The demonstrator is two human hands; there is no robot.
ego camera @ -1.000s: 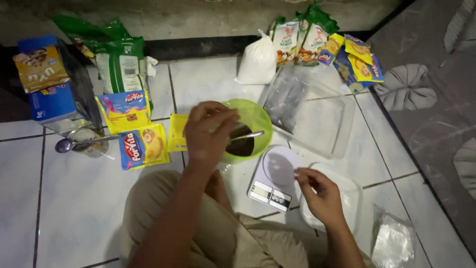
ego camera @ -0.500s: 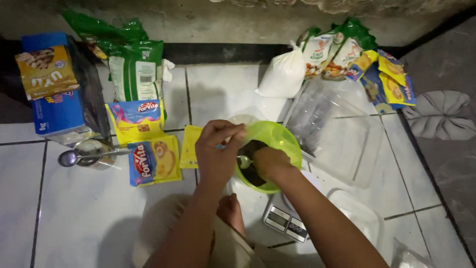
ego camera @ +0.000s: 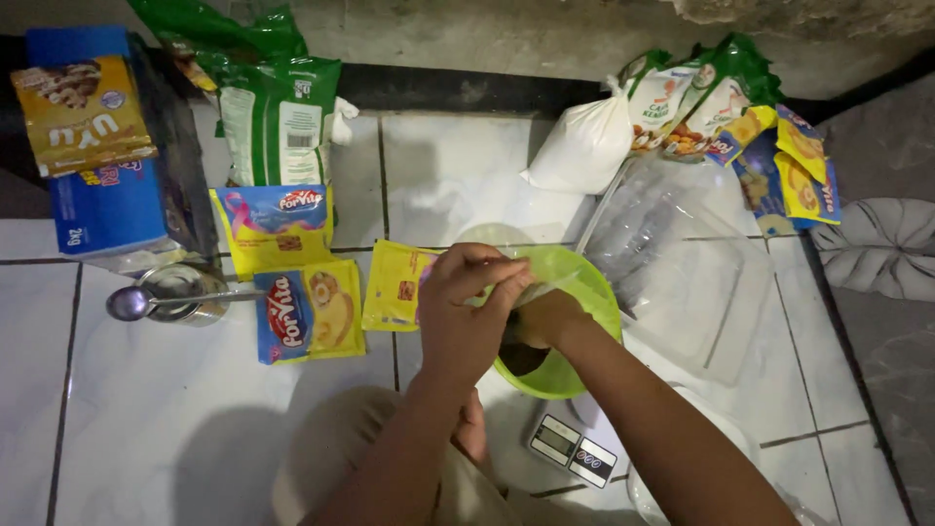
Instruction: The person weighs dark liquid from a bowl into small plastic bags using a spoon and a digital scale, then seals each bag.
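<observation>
A lime green plastic bowl (ego camera: pixel 584 282) sits on a small kitchen scale (ego camera: pixel 573 450) on the white tiled floor. My left hand (ego camera: pixel 466 310) grips the bowl's near left rim, fingers curled over the edge. My right hand (ego camera: pixel 547 317) reaches down inside the bowl, over a dark mass at the bottom; what it holds is hidden. A yellow sachet (ego camera: pixel 397 284) lies flat just left of the bowl.
Blue and yellow margarine packets (ego camera: pixel 292 278) lie to the left, with a spoon on a tin (ego camera: pixel 170 297). Green bags (ego camera: pixel 278 112), boxes (ego camera: pixel 93 146), a white powder bag (ego camera: pixel 584 146), snack packets (ego camera: pixel 769 156) and clear plastic containers (ego camera: pixel 701 273) ring the work spot. My knee (ego camera: pixel 341 458) is below.
My right hand left the scale, came up and went into the bowl. The view shifted so the bowl sits closer to centre. My left hand stayed on the rim.
</observation>
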